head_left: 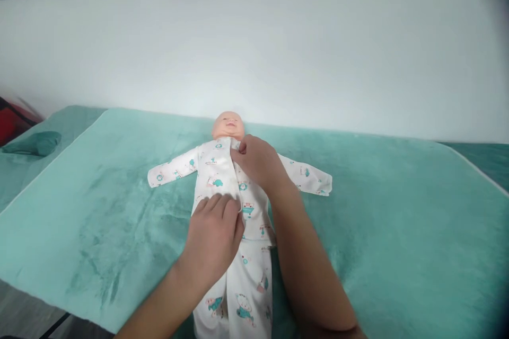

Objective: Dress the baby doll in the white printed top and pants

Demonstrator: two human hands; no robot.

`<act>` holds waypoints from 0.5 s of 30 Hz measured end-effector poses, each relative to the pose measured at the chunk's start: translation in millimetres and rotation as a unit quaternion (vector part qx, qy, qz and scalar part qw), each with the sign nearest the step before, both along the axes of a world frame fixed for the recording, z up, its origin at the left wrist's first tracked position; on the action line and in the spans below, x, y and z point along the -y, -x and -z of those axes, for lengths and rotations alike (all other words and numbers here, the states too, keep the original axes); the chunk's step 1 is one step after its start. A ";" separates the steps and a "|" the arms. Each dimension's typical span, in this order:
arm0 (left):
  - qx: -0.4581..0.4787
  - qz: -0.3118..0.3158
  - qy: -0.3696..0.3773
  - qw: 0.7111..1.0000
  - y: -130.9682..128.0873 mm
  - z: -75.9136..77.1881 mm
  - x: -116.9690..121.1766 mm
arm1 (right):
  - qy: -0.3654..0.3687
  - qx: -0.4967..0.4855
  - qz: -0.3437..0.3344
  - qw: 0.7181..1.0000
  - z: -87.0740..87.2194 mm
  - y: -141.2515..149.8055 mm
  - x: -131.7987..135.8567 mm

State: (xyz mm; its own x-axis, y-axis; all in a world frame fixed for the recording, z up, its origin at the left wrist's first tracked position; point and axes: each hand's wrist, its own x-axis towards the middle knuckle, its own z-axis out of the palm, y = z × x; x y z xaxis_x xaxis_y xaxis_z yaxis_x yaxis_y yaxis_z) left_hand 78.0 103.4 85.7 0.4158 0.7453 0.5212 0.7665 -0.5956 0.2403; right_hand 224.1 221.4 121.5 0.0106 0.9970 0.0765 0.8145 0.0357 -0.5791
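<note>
Out of frame: The lower ends of the printed trousers (243,288) run past the bottom edge, so the doll's feet are not seen; no doll hands show at the sleeve cuffs.
Hidden: The right hand and forearm cover part of the jacket's chest and the start of one sleeve; the left hand masks the lower front, and its palm is turned from view.
Left hand (217,222): Fingers curl down on the lower front of the white printed jacket (214,169), thumb and forefinger closed on its front edge.
Right hand (254,156): Thumb and forefinger come together on the same edge just below the neck, pinching the cloth.
Baby doll (228,124): Face up between the hands on a green plush cover (397,212), head toward the white wall (318,53), sleeves spread to both sides.
Massage bed (24,169): It carries the cover; an oval opening shows at the picture's left.
Hard to make out: A red item (10,123), cut off at the left edge.
</note>
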 end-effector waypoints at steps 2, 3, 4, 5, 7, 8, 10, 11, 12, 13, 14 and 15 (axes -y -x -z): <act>0.017 0.030 0.025 0.999 3.5 0.4 8.6 | -0.004 -0.004 0.015 1.000 2.4 2.8 -2.8; 0.024 0.048 0.041 0.998 6.2 -1.6 11.3 | -0.009 -0.009 0.020 1.000 3.4 3.2 -4.1; 0.030 0.070 0.061 0.995 9.4 -5.2 12.1 | -0.016 -0.018 0.024 0.999 4.4 3.1 -5.3; 0.037 0.095 0.089 0.991 13.0 -10.2 10.5 | -0.024 -0.034 0.028 0.999 5.3 2.6 -6.6; 0.072 0.131 0.167 0.974 20.4 -22.8 -1.7 | -0.045 -0.089 0.041 0.994 7.4 1.1 -9.5; 0.103 0.129 0.207 0.964 23.6 -29.3 -12.9 | -0.057 -0.122 0.051 0.990 8.6 0.5 -11.2; 0.192 0.038 0.244 0.950 26.9 -40.0 -44.3 | -0.076 -0.186 0.076 0.977 11.8 -0.1 -15.1; 0.231 -0.033 0.225 0.946 26.3 -43.1 -63.2 | -0.083 -0.213 0.084 0.970 13.8 0.0 -17.1; 0.252 -0.090 0.198 0.943 24.0 -44.1 -82.8 | -0.089 -0.236 0.089 0.963 16.0 0.5 -19.1; 0.256 -0.120 0.183 0.942 20.3 -43.2 -102.0 | -0.092 -0.256 0.088 0.958 18.2 1.2 -20.8; 0.245 -0.129 0.187 0.943 15.5 -40.5 -119.4 | -0.094 -0.271 0.086 0.954 20.5 2.0 -22.3; 0.226 -0.133 0.205 0.943 10.1 -36.4 -134.1 | -0.096 -0.282 0.083 0.951 22.6 2.9 -23.5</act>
